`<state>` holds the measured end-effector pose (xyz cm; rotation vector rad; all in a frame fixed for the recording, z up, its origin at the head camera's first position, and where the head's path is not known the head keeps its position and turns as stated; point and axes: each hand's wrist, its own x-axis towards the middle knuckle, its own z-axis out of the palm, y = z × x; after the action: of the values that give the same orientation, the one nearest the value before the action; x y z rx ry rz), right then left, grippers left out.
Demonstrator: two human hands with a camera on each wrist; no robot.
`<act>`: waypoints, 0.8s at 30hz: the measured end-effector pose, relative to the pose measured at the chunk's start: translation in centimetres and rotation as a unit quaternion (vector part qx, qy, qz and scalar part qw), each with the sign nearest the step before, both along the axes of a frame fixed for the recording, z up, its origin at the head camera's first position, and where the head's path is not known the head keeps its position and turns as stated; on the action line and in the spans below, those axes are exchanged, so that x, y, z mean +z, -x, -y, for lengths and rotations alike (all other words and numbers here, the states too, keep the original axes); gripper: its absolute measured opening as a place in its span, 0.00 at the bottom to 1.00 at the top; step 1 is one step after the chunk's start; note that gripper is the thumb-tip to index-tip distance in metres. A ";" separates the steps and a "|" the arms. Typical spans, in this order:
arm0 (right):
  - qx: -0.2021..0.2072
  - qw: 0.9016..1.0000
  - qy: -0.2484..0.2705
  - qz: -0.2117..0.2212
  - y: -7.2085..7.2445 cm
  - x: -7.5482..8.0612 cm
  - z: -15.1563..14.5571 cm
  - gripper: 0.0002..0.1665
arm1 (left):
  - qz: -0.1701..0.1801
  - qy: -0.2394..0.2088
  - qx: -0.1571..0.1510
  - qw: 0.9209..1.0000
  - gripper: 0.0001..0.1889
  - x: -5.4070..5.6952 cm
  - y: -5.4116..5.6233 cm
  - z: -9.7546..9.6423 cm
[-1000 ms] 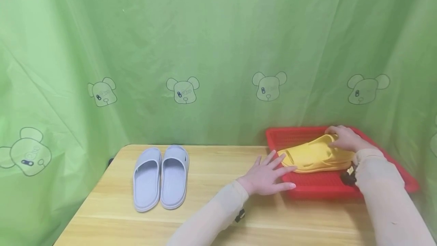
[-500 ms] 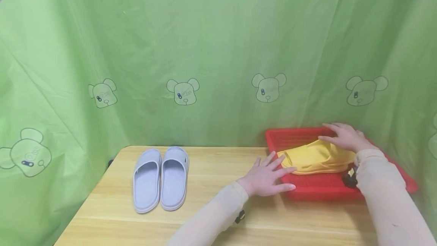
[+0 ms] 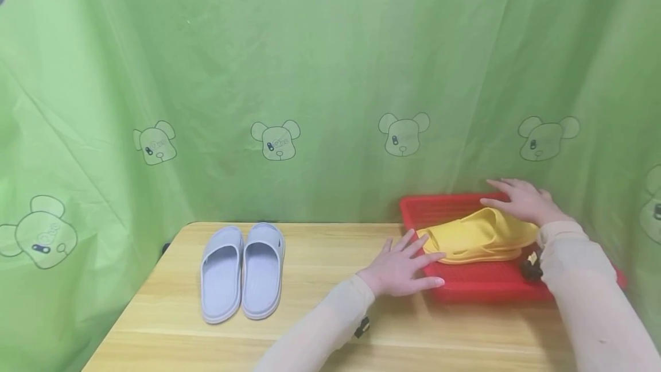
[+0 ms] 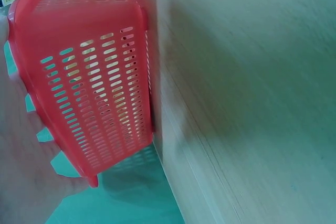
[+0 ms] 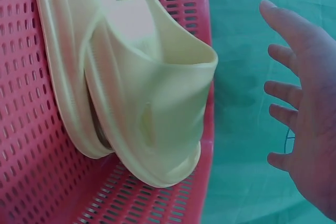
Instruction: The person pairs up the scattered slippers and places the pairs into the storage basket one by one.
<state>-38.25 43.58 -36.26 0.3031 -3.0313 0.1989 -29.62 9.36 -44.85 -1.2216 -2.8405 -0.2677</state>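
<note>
A pair of yellow slippers [image 3: 462, 235] lies in a red plastic basket [image 3: 490, 290] on the right of the table. In the right wrist view one slipper [image 5: 157, 98] overlaps the other [image 5: 65, 72], both along the basket's side. My right hand [image 3: 528, 201] is over the basket's back right part, fingers spread, holding nothing; the right wrist view shows a gap between fingertips and slippers. My left hand [image 3: 396, 268] rests with spread fingers at the basket's left rim. Seen from the left wrist, that hand [image 4: 23, 166] lies along the rim of the slotted wall [image 4: 94, 103].
Two light grey-blue slippers [image 3: 222, 280] stand side by side at the left of the wooden table [image 3: 330, 337]. A green curtain [image 3: 330, 73] with bear prints hangs right behind the table and round its sides.
My right hand has let go of the yellow slipper and lifted up off it, its fingers spreading. The slipper has settled lower in the basket. My left hand stays at the rim.
</note>
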 end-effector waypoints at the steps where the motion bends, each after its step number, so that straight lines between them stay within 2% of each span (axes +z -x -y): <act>1: 0.001 1.000 0.000 -0.003 -0.1 0.2 0.0 0.49 | -0.001 0.000 0.001 1.000 0.31 0.0 0.0 0.0; 11: 0.001 0.999 -0.017 -0.029 -0.8 1.6 -0.2 0.49 | -0.003 0.006 0.007 1.000 0.31 0.3 -0.3 0.0; 20: 0.007 0.999 -0.016 -0.035 -2.3 2.9 0.9 0.50 | -0.006 0.004 0.011 1.000 0.32 0.3 -0.4 0.0; 24: 0.010 0.999 -0.015 -0.035 -3.0 3.2 1.4 0.50 | -0.017 0.013 0.021 1.000 0.32 0.4 -0.6 0.0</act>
<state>-35.27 42.16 -33.01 0.3361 -2.9651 0.1398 -28.99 9.40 -44.46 -1.1577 -2.8446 -0.2073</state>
